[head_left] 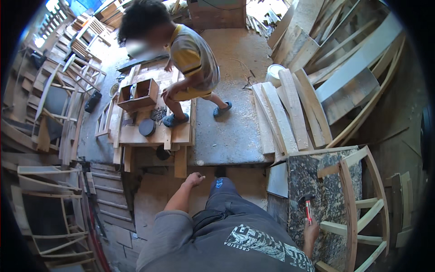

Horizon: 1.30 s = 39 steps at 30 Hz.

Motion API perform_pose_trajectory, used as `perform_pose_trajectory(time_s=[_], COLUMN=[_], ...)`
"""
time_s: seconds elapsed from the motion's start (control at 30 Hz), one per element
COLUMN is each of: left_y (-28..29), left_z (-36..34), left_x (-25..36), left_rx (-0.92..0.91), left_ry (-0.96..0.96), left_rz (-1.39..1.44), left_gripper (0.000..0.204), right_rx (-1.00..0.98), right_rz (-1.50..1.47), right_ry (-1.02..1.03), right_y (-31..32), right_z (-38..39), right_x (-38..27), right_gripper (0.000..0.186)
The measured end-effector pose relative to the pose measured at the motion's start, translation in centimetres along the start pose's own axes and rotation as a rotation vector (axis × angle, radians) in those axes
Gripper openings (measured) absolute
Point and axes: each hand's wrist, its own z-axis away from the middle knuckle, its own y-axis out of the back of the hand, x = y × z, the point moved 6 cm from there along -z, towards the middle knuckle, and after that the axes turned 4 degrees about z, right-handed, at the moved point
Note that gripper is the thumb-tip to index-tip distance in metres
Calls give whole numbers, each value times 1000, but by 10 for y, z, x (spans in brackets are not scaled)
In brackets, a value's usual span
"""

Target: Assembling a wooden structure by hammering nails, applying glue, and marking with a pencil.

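My left hand [195,179] hangs left of my dark-clothed leg, fingers curled closed; whether it holds anything is too small to tell. My right hand [311,229], low at right, grips a hammer [308,208] with a red-and-white handle and dark head. The hammer is over a speckled, worn worktop [299,172], just left of a pale wooden curved frame [349,204] with crosspieces. Another person [197,63] in a yellow-and-grey shirt has one foot on a low wooden platform [181,140] ahead, beside an open wooden box [138,97] and a dark round disc [147,127].
Leaning boards [290,113] and long planks [353,68] crowd the right, near a white bucket [274,72]. Stacked wooden frames [59,99] line the left, with more frames [50,170] lower down. A raised concrete floor [226,140] ends in a step edge before me.
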Motion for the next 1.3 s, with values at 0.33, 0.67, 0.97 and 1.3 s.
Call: perform_pose_trajectory(time_s=[0.33,0.67,0.97,1.3], left_y=[99,133,283,309], left_z=[-76,-166,-205,-409], left_x=[6,151,395,623], left_rx=[2,-14,145,126], left_ry=[-11,-206,-548,-721], left_rz=[-14,-41,339,44], left_gripper=[49,50,37,35], right_rx=[-186,-243,-210,-163], right_rz=[143,-420,-629,-291], right_ry=[-179,-68,-27,-167], right_y=[24,-25,-60,-90], right_z=[-68,-148,-254,-442], right_x=[-83,-176,-261,-298], right_gripper=[34,35,33,38])
